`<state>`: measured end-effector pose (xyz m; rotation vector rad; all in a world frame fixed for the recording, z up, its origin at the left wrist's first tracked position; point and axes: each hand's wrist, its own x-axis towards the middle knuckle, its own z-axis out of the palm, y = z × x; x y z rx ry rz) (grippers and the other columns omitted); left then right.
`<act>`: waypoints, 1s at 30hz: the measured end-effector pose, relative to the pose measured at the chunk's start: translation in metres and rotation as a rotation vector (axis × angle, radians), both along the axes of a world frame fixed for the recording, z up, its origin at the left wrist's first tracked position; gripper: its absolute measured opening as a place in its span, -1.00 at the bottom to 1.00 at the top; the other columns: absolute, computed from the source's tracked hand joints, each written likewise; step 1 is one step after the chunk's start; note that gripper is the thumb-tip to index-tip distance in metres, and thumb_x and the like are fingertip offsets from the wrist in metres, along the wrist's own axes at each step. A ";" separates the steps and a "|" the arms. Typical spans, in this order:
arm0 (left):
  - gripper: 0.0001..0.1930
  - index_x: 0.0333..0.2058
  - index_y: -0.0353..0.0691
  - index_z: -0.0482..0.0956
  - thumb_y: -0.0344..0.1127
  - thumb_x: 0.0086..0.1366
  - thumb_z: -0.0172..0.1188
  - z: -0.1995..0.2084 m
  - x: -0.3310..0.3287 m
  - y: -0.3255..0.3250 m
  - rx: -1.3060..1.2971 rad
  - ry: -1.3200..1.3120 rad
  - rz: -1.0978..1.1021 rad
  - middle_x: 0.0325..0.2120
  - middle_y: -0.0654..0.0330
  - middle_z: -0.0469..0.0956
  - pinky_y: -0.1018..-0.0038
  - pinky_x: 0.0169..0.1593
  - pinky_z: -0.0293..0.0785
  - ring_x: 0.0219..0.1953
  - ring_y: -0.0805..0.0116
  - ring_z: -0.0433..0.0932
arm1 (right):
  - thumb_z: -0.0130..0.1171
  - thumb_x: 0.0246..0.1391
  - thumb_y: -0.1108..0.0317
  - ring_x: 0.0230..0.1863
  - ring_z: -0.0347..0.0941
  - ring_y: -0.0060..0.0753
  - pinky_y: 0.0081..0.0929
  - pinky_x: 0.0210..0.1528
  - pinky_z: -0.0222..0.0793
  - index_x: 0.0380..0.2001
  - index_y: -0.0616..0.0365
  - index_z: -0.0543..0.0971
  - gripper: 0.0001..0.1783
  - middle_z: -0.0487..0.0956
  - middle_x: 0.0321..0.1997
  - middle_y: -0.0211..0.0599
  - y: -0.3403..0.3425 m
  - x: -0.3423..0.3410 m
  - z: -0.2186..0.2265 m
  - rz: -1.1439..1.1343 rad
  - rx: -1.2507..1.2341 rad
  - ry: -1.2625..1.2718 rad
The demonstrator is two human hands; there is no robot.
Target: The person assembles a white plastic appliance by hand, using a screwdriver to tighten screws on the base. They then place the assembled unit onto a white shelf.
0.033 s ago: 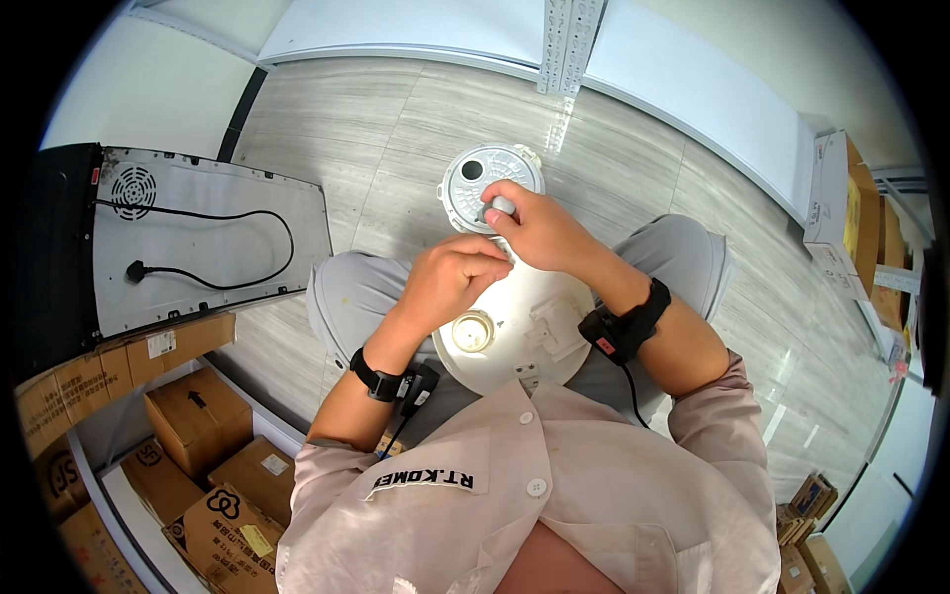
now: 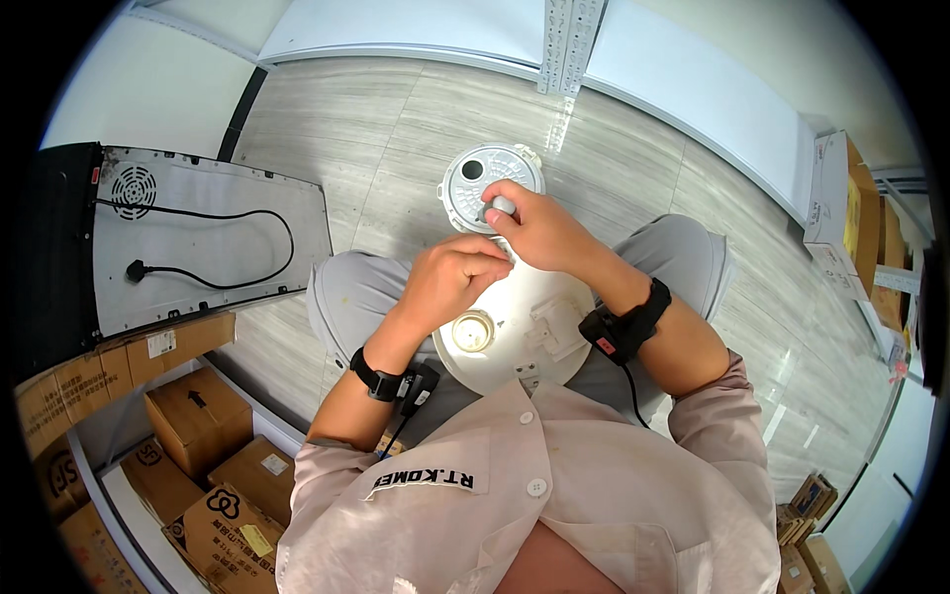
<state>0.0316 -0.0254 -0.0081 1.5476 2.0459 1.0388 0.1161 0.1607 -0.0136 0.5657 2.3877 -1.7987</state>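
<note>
A white round shell [image 2: 485, 366], with a pale round ring [image 2: 473, 332] on its surface, lies in my lap between my legs. My right hand [image 2: 529, 226] is closed around a grey, round-ended piece [image 2: 504, 205] above the shell's far edge; the piece's lower part is hidden by my fingers. Close beside it, my left hand [image 2: 457, 275] has its fingers pinched together at the shell's far edge. What those fingers hold, if anything, is hidden. Just beyond both hands, a grey round lid-like disc [image 2: 495, 168] with a dark round hole rests on the floor.
At left lies a large panel [image 2: 213, 238] with a vent grille and a black power cord [image 2: 213, 287]. Cardboard boxes [image 2: 198, 421] fill the lower left. White shelving [image 2: 416, 35] spans the far side, and more cartons [image 2: 841, 213] stand at right. Straps with small devices circle both wrists.
</note>
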 end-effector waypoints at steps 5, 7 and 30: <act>-0.90 -0.29 -0.19 0.83 -0.43 0.21 0.46 -0.001 0.000 0.000 -0.006 0.002 0.010 -0.26 0.24 0.76 0.36 -0.15 0.66 -0.21 0.22 0.72 | 0.17 0.41 0.15 -0.48 0.43 -0.42 -0.33 -0.35 0.35 0.09 -0.01 0.54 -0.71 0.52 -0.53 -0.30 0.000 0.000 0.003 -0.002 -0.011 -0.006; -0.90 -0.29 -0.19 0.83 -0.43 0.20 0.46 0.000 0.000 0.000 -0.001 0.005 0.010 -0.26 0.24 0.76 0.36 -0.15 0.66 -0.21 0.21 0.72 | 0.17 0.41 0.15 -0.48 0.43 -0.42 -0.33 -0.35 0.34 0.09 -0.01 0.54 -0.71 0.52 -0.53 -0.30 0.000 0.000 0.004 0.000 -0.012 0.002; -0.89 -0.29 -0.19 0.82 -0.50 0.21 0.40 0.005 0.004 0.000 0.036 0.155 -0.026 -0.25 0.28 0.71 0.32 -0.18 0.63 -0.22 0.20 0.67 | 0.17 0.41 0.16 -0.48 0.44 -0.41 -0.32 -0.35 0.36 0.09 -0.02 0.54 -0.71 0.53 -0.54 -0.29 -0.001 -0.001 -0.001 0.005 0.006 0.027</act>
